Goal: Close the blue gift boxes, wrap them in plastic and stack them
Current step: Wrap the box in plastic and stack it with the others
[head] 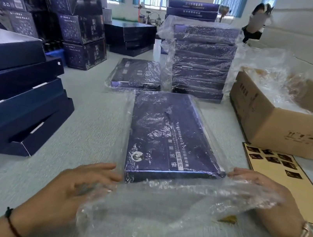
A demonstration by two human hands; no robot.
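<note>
A flat blue gift box (167, 136) lies shut on the table in front of me, inside a clear plastic bag (168, 208) whose loose open end trails toward me. My left hand (82, 182) rests at the box's near left corner with straight fingers under the plastic edge. My right hand (259, 188) lies at the near right corner, fingers straight, draped in the plastic. Behind stands a stack of several wrapped boxes (201, 64). Left of that stack, one wrapped box (138, 74) lies flat.
Unwrapped blue boxes (12, 91) are piled at the left, with taller blue cartons (79, 30) behind. An open cardboard carton (285, 126) with plastic bags stands at the right, a tan printed sheet (290, 176) before it. A person stands far back right.
</note>
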